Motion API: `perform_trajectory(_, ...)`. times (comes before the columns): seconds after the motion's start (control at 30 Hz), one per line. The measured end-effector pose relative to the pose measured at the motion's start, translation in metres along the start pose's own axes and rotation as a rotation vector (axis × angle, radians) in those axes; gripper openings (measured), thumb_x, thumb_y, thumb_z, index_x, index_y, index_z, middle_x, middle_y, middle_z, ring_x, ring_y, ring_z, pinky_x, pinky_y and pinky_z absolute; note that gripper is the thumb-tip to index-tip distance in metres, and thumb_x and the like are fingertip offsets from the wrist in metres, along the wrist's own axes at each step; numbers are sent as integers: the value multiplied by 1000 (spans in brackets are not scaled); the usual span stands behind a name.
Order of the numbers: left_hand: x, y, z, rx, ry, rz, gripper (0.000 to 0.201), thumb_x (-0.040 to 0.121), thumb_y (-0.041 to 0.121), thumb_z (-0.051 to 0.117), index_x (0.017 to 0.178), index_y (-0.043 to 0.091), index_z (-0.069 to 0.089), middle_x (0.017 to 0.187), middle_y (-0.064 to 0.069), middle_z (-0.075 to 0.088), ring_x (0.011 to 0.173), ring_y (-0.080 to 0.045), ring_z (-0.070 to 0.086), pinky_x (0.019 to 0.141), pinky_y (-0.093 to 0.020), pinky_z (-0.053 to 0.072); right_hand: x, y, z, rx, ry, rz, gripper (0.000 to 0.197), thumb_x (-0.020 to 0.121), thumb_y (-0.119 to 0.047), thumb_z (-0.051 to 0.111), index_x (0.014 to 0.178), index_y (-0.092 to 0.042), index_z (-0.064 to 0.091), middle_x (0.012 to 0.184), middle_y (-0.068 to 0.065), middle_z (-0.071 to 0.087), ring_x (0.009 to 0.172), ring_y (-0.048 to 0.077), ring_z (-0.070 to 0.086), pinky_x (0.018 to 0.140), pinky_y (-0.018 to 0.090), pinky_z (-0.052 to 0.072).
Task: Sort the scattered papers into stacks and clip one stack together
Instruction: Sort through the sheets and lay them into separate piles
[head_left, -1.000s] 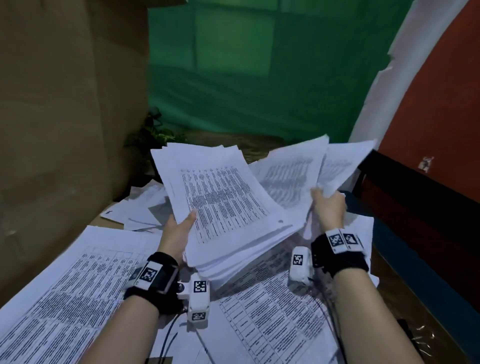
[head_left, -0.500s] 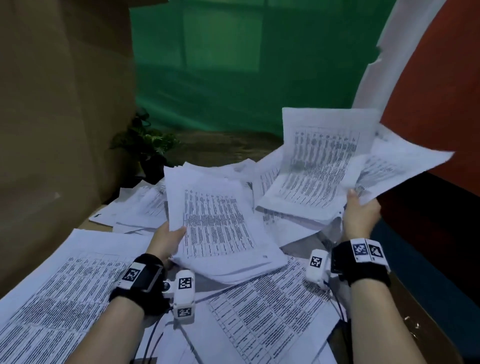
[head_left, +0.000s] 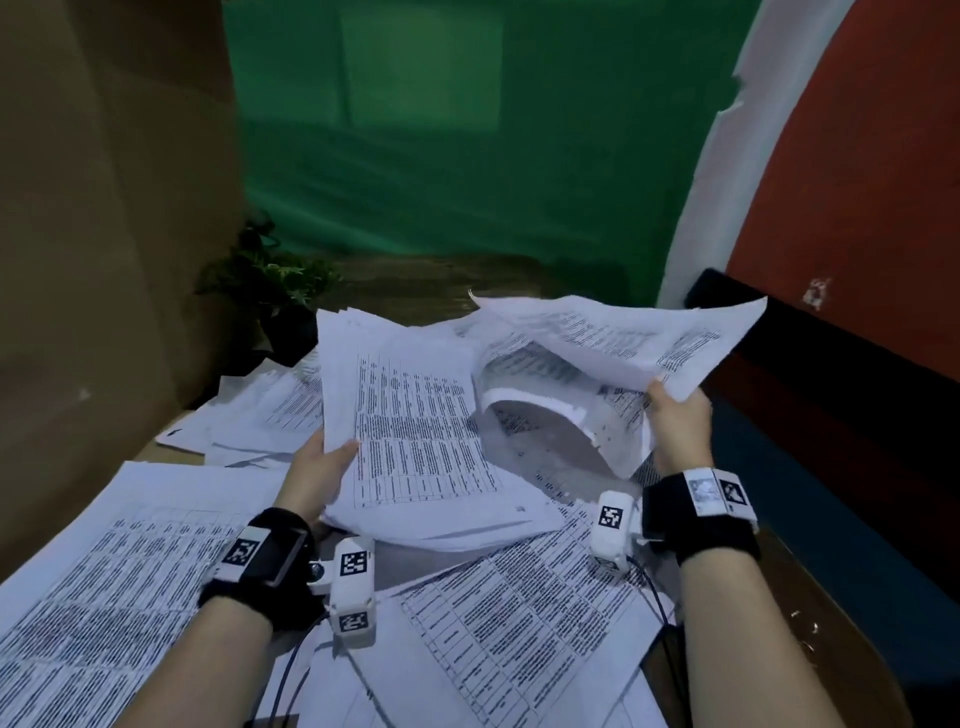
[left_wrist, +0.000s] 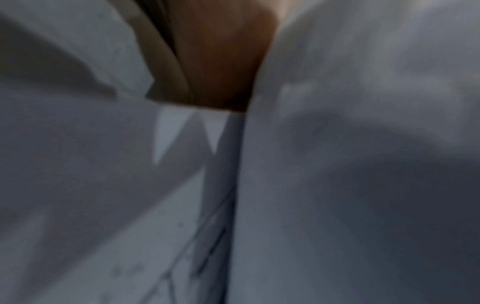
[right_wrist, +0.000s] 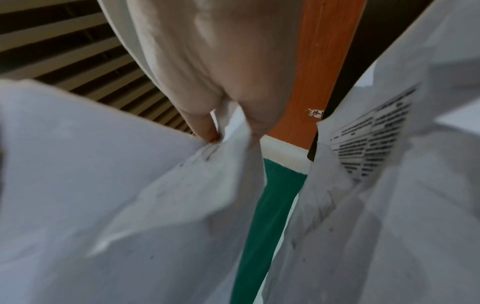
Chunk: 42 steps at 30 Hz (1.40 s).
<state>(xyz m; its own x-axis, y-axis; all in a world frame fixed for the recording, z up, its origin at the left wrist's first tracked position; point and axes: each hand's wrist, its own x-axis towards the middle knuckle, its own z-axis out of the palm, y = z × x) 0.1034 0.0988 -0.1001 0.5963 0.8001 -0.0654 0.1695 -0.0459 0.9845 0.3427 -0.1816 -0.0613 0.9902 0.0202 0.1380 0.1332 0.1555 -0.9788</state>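
Note:
My left hand grips the left edge of a thick stack of printed sheets, thumb on top, holding it tilted above the table. My right hand pinches a smaller bundle of printed sheets at its near right corner; the bundle bends and droops toward the stack. In the right wrist view my fingers pinch the paper. The left wrist view is blurred, filled with white paper. No clip is visible.
Loose printed sheets cover the table: large ones at the near left and near centre, smaller ones at the far left. A potted plant stands at the back left beside a cardboard wall. A dark ledge runs along the right.
My right hand has lowered its bundle from upright to flat and drooping toward the left stack. My left hand keeps its hold on the thick stack, which shifted little.

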Motion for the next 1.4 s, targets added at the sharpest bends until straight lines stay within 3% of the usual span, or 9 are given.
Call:
perform_trajectory(0.3, 1, 1, -12, -250, 304, 86, 26, 96, 17, 51, 120, 8, 56, 117, -14, 65, 104, -33, 63, 93, -49, 49, 8, 9, -6, -86, -46, 27, 37, 84, -16, 68, 120, -9, 66, 118, 5, 69, 109, 25, 64, 100, 46, 49)
perform_trajectory(0.53, -23, 37, -14, -239, 580, 375, 26, 100, 16, 47, 122, 1, 50, 112, -7, 56, 99, -17, 52, 87, -27, 41, 6, -11, -16, -61, 288, -163, 32, 96, -16, 57, 125, -1, 59, 122, 15, 64, 112, 25, 61, 89, 24, 44)
perform_trajectory(0.67, -27, 41, -10, -251, 500, 380, 27, 100, 14, 47, 125, 2, 49, 114, -3, 54, 103, -14, 51, 81, -15, 39, 5, -12, -13, 105, 270, -178, 31, 95, -12, 60, 123, 2, 59, 114, 10, 65, 104, 17, 62, 78, 16, 48)
perform_trajectory(0.8, -20, 26, 1, -146, 258, 286, 29, 97, 9, 50, 126, 4, 55, 120, -12, 62, 109, -27, 59, 94, -37, 47, 2, -14, -7, 286, 215, -111, 36, 93, -9, 63, 127, 2, 57, 123, 10, 63, 109, 22, 63, 92, 29, 53)
perform_trajectory(0.97, -20, 15, 11, -63, 33, 79, 28, 101, 11, 41, 123, 0, 55, 101, -15, 64, 90, -29, 61, 74, -34, 48, -2, -13, -2, 202, -33, -56, 18, 89, -22, 69, 106, -19, 66, 104, -5, 71, 96, 14, 68, 90, 35, 55)
perform_trajectory(1.13, -23, 18, 10, 96, 3, -10, 21, 104, 18, 34, 108, 8, 52, 61, -3, 37, 52, -16, 30, 35, -12, 25, -19, -14, 14, 6, -401, -50, 16, 92, 4, 55, 104, 1, 65, 82, -4, 72, 76, 6, 67, 66, 16, 50)
perform_trajectory(1.2, -24, 17, 9, 143, -22, -7, 28, 105, 22, 31, 110, 4, 52, 64, -7, 44, 53, -17, 32, 40, -19, 26, -27, -13, 22, -96, -539, -21, 16, 92, 4, 55, 98, -4, 67, 79, -6, 74, 74, 3, 69, 65, 15, 50)
perform_trajectory(1.3, -22, 15, 8, 189, -38, -29, 38, 105, 27, 29, 121, 2, 53, 107, -22, 61, 74, -29, 51, 62, -28, 28, -37, -8, 35, -212, -687, 12, 15, 93, -6, 60, 105, -9, 68, 94, -4, 74, 89, 9, 70, 75, 19, 50)
perform_trajectory(1.4, -20, 17, 9, 204, -3, -90, 35, 105, 36, 25, 98, 11, 48, 83, -10, 48, 62, -17, 36, 57, -29, 24, -44, -4, 43, -277, -803, 38, 17, 92, -8, 62, 108, -10, 68, 103, 1, 73, 98, 14, 69, 86, 27, 50)
